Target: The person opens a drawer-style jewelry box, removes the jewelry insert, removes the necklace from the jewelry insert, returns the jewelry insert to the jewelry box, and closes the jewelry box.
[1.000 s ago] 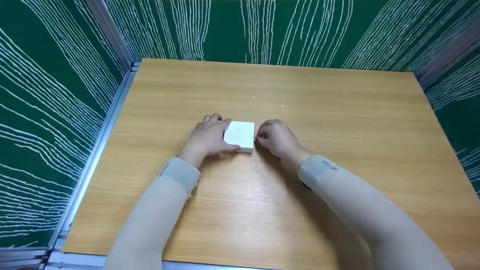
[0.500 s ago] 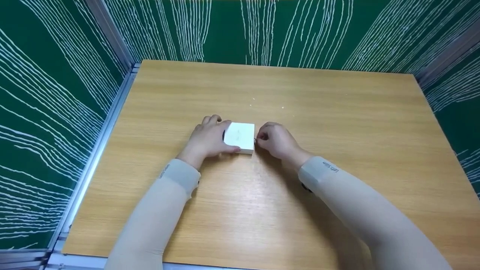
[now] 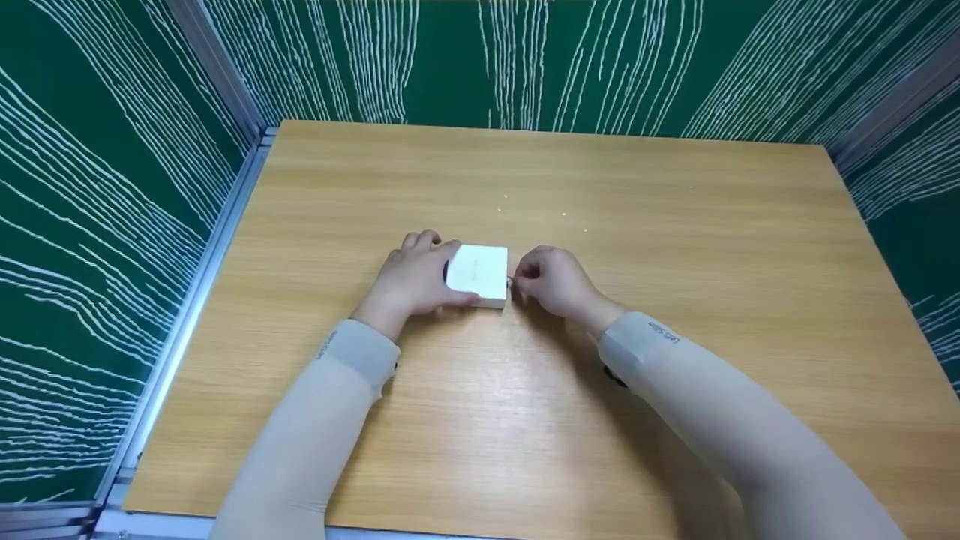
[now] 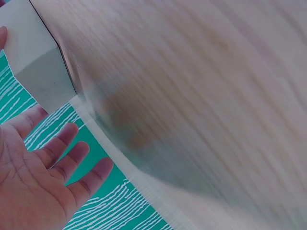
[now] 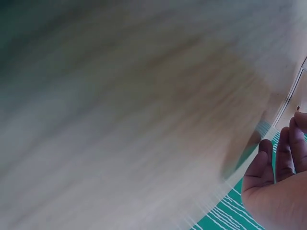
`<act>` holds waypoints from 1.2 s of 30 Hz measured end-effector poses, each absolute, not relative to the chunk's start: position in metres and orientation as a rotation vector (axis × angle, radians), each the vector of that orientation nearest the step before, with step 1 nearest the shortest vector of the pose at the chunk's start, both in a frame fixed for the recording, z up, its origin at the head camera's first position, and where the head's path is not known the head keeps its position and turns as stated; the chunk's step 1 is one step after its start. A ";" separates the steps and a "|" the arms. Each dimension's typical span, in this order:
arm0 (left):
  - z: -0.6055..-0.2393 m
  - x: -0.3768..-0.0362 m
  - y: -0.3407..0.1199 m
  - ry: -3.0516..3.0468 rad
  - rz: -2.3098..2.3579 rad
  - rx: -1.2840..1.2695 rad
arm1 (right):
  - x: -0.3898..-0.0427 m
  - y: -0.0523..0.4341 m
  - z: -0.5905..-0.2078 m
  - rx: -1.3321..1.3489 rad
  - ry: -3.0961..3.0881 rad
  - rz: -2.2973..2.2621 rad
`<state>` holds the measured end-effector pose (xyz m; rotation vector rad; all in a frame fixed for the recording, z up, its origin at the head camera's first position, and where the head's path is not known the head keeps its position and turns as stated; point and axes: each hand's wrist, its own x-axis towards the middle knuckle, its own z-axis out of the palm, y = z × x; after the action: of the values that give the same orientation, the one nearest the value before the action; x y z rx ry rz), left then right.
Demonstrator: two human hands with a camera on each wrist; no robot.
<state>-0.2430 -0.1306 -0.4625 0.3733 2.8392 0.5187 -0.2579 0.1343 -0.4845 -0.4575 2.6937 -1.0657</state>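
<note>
- My left hand (image 3: pixel 415 279) rests against the left side of the small white box (image 3: pixel 478 273), which sits near the middle of the tabletop (image 3: pixel 675 225); my thumb lies along its near edge and my fingers (image 3: pixel 420 240) reach along its far left side, loosely bent.
- From the left wrist view those fingers (image 4: pixel 62 158) look nearly straight and spread, with the box (image 4: pixel 36 62) just above them (only one corner of it is in frame, the rest cut off at the top left).
- My right hand (image 3: pixel 553 281) sits just beside the box's right edge, fingers curled in, thumb and forefinger pinched together at something tiny and thin; it is too small for me to tell what it is, or whether it touches the box.
- The right wrist view gives little: a blurred sweep of tabletop (image 5: pixel 120 120) and my curled fingers (image 5: pixel 283 153) at the lower right, the fingertips cut off by the frame's edge.
- A few pale specks (image 3: pixel 562 215) lie on the wood beyond the box, too small to make out.
- Both sleeves (image 3: pixel 352 352) carry small print I cannot read.
- Green walls with white lines (image 3: pixel 90 225) enclose the tabletop on three sides.
</note>
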 end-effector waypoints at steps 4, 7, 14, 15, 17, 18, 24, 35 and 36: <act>-0.462 -0.243 -0.130 2.841 0.522 0.375 | -0.258 0.137 -0.485 -0.432 2.688 -1.071; -0.463 -0.243 -0.131 2.842 0.531 0.372 | -0.257 0.141 -0.484 -0.428 2.694 -1.065; -0.465 -0.243 -0.131 2.846 0.527 0.368 | -0.257 0.147 -0.485 -0.443 2.712 -1.081; -0.465 -0.243 -0.131 2.847 0.523 0.371 | -0.257 0.148 -0.485 -0.446 2.716 -1.082; -0.465 -0.244 -0.131 2.851 0.510 0.376 | -0.257 0.149 -0.485 -0.453 2.725 -1.076; -0.465 -0.244 -0.131 2.852 0.505 0.379 | -0.257 0.149 -0.486 -0.453 2.729 -1.073; -0.464 -0.243 -0.130 2.851 0.499 0.379 | -0.256 0.148 -0.484 -0.400 2.704 -1.097; -0.461 -0.242 -0.130 2.847 0.500 0.379 | -0.255 0.141 -0.484 -0.469 2.721 -1.088; -0.461 -0.242 -0.130 2.847 0.503 0.379 | -0.256 0.140 -0.483 -0.464 2.725 -1.078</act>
<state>-0.2423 -0.1299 -0.4607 0.3786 2.8467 0.5029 -0.2555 0.1404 -0.4833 -0.4639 2.7247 -1.0780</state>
